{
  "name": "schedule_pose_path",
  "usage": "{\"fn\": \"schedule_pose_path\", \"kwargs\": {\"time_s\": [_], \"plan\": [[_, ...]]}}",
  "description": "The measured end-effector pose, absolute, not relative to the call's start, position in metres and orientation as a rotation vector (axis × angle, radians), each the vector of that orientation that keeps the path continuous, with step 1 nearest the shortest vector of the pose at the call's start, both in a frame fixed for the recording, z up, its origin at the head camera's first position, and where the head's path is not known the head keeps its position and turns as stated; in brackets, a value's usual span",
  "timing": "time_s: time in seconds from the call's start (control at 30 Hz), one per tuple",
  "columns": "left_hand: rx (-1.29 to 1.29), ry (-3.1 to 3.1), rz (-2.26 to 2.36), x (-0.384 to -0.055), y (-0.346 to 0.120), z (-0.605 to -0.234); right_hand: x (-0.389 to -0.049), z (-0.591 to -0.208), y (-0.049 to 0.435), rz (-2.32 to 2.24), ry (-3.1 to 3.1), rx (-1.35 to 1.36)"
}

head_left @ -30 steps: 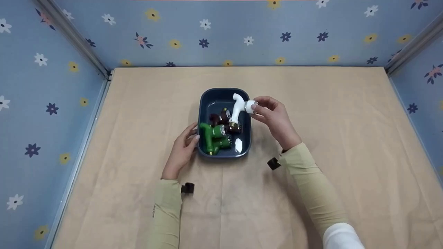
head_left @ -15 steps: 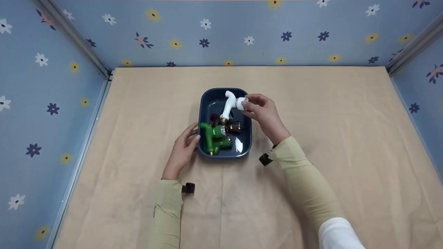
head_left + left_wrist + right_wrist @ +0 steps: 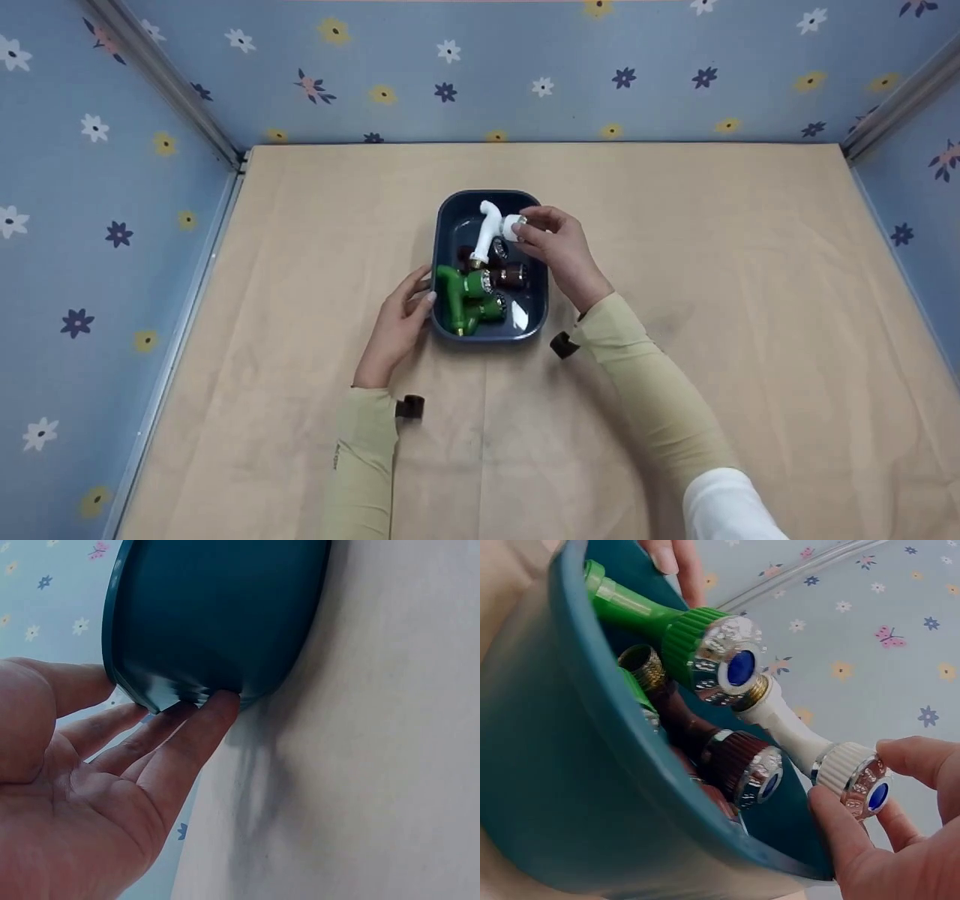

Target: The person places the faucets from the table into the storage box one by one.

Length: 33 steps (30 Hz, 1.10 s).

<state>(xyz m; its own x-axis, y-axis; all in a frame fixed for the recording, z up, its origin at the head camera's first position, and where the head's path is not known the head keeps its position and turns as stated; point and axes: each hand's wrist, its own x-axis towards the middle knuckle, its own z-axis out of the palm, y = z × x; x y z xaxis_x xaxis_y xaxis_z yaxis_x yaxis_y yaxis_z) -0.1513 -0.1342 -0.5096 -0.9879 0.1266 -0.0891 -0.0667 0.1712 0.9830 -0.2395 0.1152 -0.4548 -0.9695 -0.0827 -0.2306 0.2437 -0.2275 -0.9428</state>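
My right hand (image 3: 560,251) pinches the ribbed white knob of a white faucet (image 3: 791,727) between thumb and fingers. The faucet lies over the far half of a dark blue bin (image 3: 489,339), its brass threaded end pointing toward me. Green faucets (image 3: 457,296) fill the near left of the bin, one on top of another. Beside them are dark red faucets (image 3: 739,765), partly covered by the white and green ones. My left hand (image 3: 395,326) rests against the bin's left side, thumb near the rim and fingertips (image 3: 225,701) touching the outer wall.
The bin stands mid-table on a beige cloth (image 3: 697,247). Blue flowered panels (image 3: 517,67) rise at the back and both sides. A small dark camera (image 3: 564,345) sticks out from the right wrist, and another dark camera (image 3: 410,407) from the left.
My right hand has carried the white faucet left, from over the bin's right rim to further inside, and finally slightly toward me. My left hand stays at the bin's side.
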Motion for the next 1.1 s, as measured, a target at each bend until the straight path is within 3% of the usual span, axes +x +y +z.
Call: {"fn": "schedule_pose_path", "kwargs": {"time_s": [0.5,1.1], "plan": [[0.066,2.238,1.917,-0.143,-0.130,-0.473,-0.239,-0.455,0.106,-2.174,1.931,0.106],[0.070,2.261,1.921,-0.145,-0.132,-0.484,-0.244,-0.460,0.098,-2.206,1.869,0.138]]}}
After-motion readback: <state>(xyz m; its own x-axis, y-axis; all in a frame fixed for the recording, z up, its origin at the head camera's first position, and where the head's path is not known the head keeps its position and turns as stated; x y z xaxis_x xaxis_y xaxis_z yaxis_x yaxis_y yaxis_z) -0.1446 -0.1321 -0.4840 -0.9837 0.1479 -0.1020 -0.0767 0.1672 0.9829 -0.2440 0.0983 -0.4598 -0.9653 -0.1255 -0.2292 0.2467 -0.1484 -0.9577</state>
